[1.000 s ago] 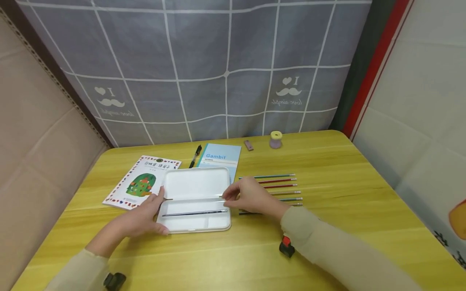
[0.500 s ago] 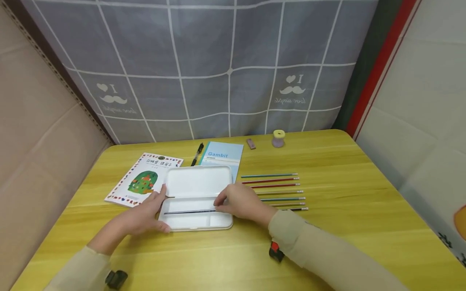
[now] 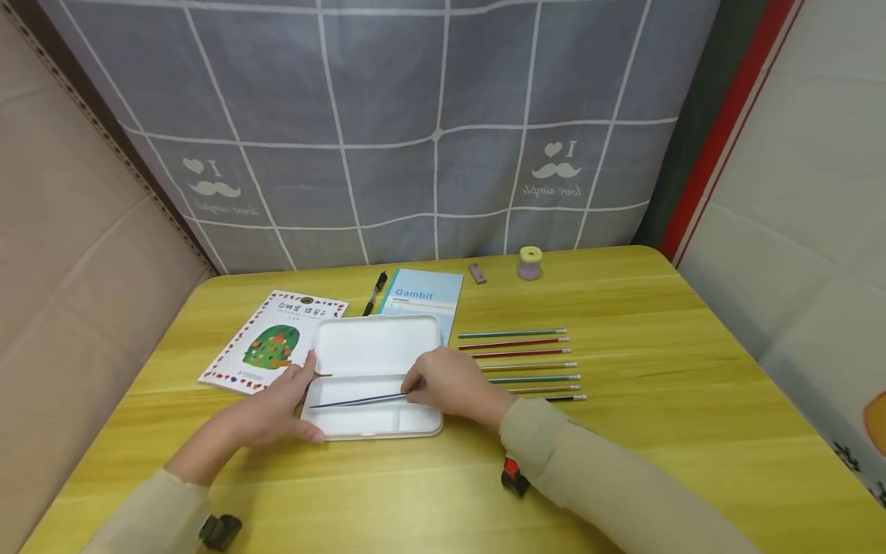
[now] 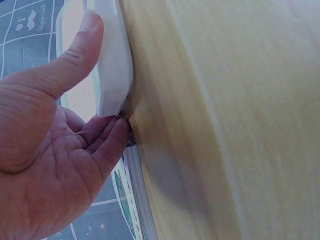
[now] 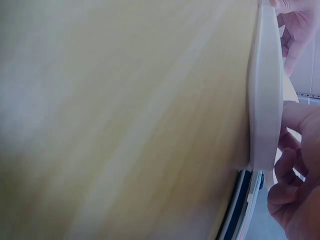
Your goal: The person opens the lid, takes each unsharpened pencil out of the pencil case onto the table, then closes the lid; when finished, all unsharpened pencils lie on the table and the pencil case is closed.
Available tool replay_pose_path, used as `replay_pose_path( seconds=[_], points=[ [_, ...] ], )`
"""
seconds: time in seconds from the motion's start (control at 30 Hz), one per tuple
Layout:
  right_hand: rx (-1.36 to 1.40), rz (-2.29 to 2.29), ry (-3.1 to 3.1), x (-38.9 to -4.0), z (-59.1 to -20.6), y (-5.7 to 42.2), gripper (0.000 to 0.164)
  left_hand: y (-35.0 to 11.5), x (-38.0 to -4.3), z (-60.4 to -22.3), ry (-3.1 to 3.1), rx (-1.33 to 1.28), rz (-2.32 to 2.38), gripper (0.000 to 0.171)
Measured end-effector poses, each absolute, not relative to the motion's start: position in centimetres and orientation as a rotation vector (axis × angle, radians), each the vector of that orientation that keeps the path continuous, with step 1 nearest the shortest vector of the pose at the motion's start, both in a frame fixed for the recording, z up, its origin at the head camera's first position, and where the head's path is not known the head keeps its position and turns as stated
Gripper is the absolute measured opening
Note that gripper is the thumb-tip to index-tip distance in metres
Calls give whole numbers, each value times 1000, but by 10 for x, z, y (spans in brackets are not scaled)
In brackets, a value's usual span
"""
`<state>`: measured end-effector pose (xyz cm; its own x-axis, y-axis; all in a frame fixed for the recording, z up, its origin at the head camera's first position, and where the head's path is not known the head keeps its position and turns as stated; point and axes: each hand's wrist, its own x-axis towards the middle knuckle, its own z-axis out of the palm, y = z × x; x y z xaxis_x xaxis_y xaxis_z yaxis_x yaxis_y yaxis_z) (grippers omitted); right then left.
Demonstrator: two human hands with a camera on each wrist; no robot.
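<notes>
A white pencil case lies with its lid folded back on the table. My left hand holds its left end, the thumb along the near edge and the fingers round the side; the left wrist view shows the thumb on the case wall. My right hand pinches the right end of a dark pencil over the lower tray. The pencil slants, its right end raised and its left end down near the tray's left side. In the right wrist view, the right hand's fingers curl beside the case and hide the pencil.
Several pencils with white eraser ends lie in parallel right of the case. Behind it are a blue notebook, a black pen, a small mauve block and a yellow-and-purple spool-shaped thing. An illustrated booklet lies at the left.
My right hand has moved left from the case's right edge to over the tray and taken hold of the pencil, whose right end has risen. The left hand stays at the case.
</notes>
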<state>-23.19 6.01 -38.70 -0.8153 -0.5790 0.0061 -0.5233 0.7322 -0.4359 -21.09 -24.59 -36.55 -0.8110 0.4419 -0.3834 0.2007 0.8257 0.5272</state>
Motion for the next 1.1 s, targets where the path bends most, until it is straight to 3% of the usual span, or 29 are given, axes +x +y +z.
replay_pose_path(
  seconds=[0.37, 1.1],
  points=[
    [-816, -889, 2846, -236, -381, 76, 6, -245, -211, -366, 2521, 484, 655, 136],
    [-930, -1298, 2699, -237, -377, 152, 8, -245, -212, -366, 2512, 446, 623, 138]
  ],
)
